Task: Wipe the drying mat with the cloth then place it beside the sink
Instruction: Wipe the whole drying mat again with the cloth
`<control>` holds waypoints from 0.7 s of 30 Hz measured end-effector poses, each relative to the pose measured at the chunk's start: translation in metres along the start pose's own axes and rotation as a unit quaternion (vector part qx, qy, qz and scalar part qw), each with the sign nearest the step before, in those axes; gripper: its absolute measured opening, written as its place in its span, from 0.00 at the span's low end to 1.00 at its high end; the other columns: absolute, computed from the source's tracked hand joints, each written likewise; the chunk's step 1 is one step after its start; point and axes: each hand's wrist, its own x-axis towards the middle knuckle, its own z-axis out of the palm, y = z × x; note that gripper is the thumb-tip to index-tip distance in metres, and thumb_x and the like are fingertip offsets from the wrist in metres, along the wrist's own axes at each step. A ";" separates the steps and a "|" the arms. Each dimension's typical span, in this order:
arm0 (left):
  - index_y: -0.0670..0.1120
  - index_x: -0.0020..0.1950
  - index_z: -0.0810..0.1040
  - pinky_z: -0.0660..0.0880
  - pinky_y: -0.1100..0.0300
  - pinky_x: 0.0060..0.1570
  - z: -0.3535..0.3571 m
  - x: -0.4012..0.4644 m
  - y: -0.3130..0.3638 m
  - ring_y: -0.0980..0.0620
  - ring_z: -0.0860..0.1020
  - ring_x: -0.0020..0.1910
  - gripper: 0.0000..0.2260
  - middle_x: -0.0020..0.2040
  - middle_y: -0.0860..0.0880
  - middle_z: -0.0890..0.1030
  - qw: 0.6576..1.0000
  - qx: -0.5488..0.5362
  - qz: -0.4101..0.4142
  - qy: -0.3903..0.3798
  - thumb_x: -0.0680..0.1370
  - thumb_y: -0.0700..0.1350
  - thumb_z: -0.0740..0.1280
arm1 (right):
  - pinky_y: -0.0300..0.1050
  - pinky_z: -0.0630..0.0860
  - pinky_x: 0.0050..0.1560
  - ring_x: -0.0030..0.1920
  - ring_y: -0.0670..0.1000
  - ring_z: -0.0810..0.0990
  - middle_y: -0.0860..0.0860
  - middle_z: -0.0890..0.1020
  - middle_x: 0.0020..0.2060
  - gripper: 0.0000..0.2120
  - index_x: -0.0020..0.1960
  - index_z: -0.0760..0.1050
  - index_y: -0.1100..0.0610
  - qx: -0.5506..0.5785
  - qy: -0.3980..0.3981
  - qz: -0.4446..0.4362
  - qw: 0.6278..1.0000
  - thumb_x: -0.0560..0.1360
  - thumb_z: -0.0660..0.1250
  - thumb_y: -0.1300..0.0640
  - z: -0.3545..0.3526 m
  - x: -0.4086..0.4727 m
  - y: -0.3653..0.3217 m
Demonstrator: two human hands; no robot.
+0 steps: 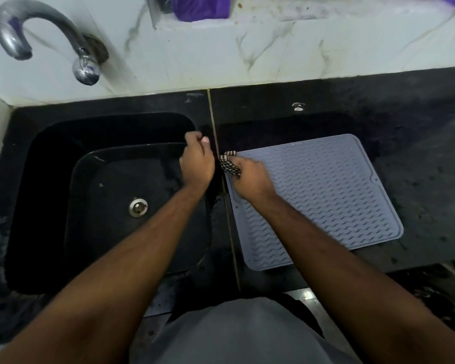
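Holding the cloth point(229, 164) bunched up in my right hand point(250, 177), I have my fingers curled tight round it at the left edge of the drying mat point(323, 195). The cloth is small and checked, soft and light, so it squashes easily in my grip. My left hand point(197, 164) is over the right side of the sink point(50, 195); its fingers look curled with nothing in them, but the view is a bit blurry, so I am not sure.

The mat lies flat on the dark bench point(418, 158), just beside the sink. It looks like bendy rubber with wavy bumps, light and floppy, and maybe a bit slippery if wet. I think the best place to hold it is by an edge or a corner, using both hands so it does not flop.

Farther back is the tap point(37, 35). I can see no words or labels anywhere.
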 end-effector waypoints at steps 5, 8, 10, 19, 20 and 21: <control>0.43 0.63 0.70 0.73 0.43 0.59 0.004 -0.031 -0.015 0.44 0.79 0.55 0.15 0.53 0.45 0.82 0.999 -0.038 -0.026 -0.013 0.85 0.53 0.56 | 0.54 0.77 0.61 0.60 0.56 0.76 0.52 0.79 0.62 0.21 0.67 0.76 0.46 -0.076 -0.063 -0.022 0.995 0.77 0.65 0.63 -0.005 -0.014 -0.002; 0.47 0.63 0.72 0.69 0.44 0.63 0.001 -0.028 -0.019 0.46 0.77 0.58 0.17 0.55 0.48 0.82 0.999 -0.011 0.015 -0.033 0.84 0.56 0.54 | 0.53 0.76 0.58 0.61 0.57 0.71 0.51 0.73 0.68 0.24 0.69 0.74 0.47 -0.126 -0.071 -0.045 0.988 0.77 0.64 0.65 -0.004 -0.043 -0.003; 0.51 0.70 0.70 0.63 0.45 0.67 0.002 -0.026 -0.019 0.47 0.74 0.65 0.19 0.61 0.50 0.81 0.991 0.046 0.053 -0.112 0.84 0.58 0.52 | 0.53 0.75 0.57 0.61 0.58 0.68 0.50 0.70 0.71 0.25 0.70 0.72 0.49 -0.153 -0.070 -0.063 0.984 0.77 0.62 0.67 -0.002 -0.061 -0.004; 0.35 0.80 0.39 0.61 0.42 0.67 0.012 -0.018 0.006 0.42 0.73 0.64 0.35 0.62 0.38 0.78 0.889 0.362 0.193 -0.202 0.84 0.51 0.55 | 0.53 0.75 0.54 0.61 0.59 0.68 0.47 0.76 0.63 0.15 0.61 0.76 0.51 -0.219 -0.103 -0.043 0.969 0.79 0.60 0.63 -0.008 -0.091 -0.012; 0.34 0.79 0.38 0.61 0.43 0.68 0.012 -0.021 0.008 0.43 0.73 0.63 0.37 0.61 0.39 0.79 0.874 0.389 0.205 -0.206 0.83 0.49 0.57 | 0.53 0.75 0.55 0.61 0.58 0.68 0.47 0.76 0.63 0.15 0.62 0.76 0.51 -0.220 -0.109 -0.046 0.968 0.78 0.61 0.63 -0.009 -0.094 -0.011; 0.33 0.79 0.37 0.61 0.43 0.68 0.012 -0.024 0.009 0.44 0.73 0.63 0.37 0.62 0.40 0.79 0.862 0.412 0.209 -0.210 0.82 0.47 0.58 | 0.53 0.75 0.54 0.61 0.58 0.67 0.47 0.76 0.64 0.15 0.62 0.76 0.51 -0.221 -0.114 -0.050 0.967 0.78 0.61 0.63 -0.011 -0.098 -0.010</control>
